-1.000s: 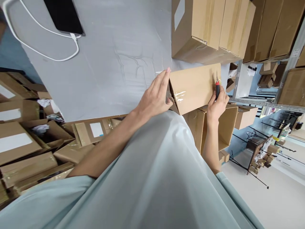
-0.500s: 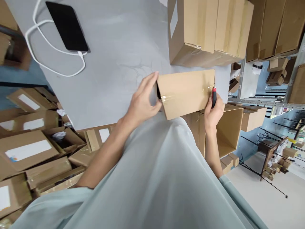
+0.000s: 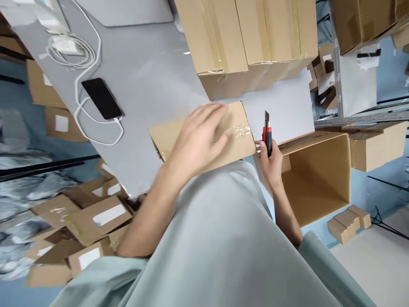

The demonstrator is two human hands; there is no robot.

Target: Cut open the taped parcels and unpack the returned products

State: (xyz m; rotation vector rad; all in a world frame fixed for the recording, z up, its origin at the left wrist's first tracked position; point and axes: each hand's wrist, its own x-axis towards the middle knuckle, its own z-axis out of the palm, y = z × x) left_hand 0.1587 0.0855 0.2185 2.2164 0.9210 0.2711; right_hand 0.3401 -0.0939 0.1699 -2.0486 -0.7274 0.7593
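Cardboard fills most of the view: one flat brown cardboard box sealed with clear tape [image 3: 179,134] lies at the near edge of the grey surface [image 3: 150,76], its long axis running left to right and rising slightly toward the right, with its right end close to the surface's right edge. The left hand [image 3: 200,138] lies flat on top of this box, fingers [image 3: 214,117] stretched out and only slightly spread, pressing rather than gripping; the hand is blurred. The right hand [image 3: 271,160] is just beside the box's right end, fingers curled shut around one red and black utility knife [image 3: 267,133], which stands upright with its blade tip pointing to the far side, just off the box corner. Just beyond the box, one stack of large taped brown cartons [image 3: 246,38] takes up the far right part of the surface, leaving only a narrow strip of bare grey between the two. Left of the box the surface is open as far as one black phone [image 3: 102,99] lying face up, with a white cable [image 3: 84,64] looped around it. Below the surface's right edge stands one large open brown carton [image 3: 319,175], mouth toward the viewer. On the floor to the near left lies a heap of small brown boxes with white labels [image 3: 96,217], too jumbled to count.
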